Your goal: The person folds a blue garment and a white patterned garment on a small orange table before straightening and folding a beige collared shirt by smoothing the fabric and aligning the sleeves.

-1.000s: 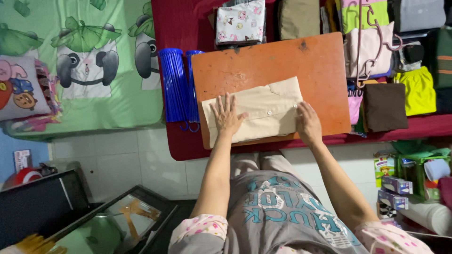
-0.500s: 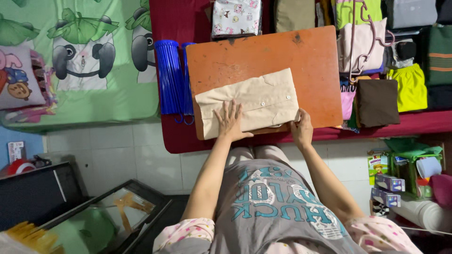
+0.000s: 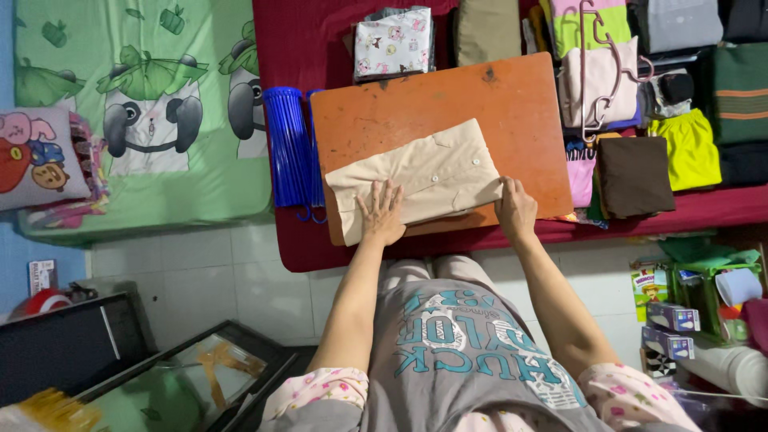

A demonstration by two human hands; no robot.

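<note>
A folded beige buttoned shirt (image 3: pixel 424 176) lies on an orange board (image 3: pixel 448 104) that rests on a dark red mattress (image 3: pixel 304 48). My left hand (image 3: pixel 381 214) presses flat on the shirt's near edge, fingers spread. At the shirt's right end, my right hand (image 3: pixel 516 210) rests with its fingers on the fabric edge and the board. Neither hand lifts anything.
A stack of blue hangers (image 3: pixel 290 148) lies left of the board. Folded clothes (image 3: pixel 636 172) and a pink hanger (image 3: pixel 596 72) crowd the right side, and a patterned folded piece (image 3: pixel 394 42) sits behind. A green cartoon bedsheet (image 3: pixel 144 112) lies left. Boxes (image 3: pixel 668 320) stand on the tiled floor.
Both hands have slid toward me along the shirt, from its middle to its near edge. The shirt stays folded on the board.
</note>
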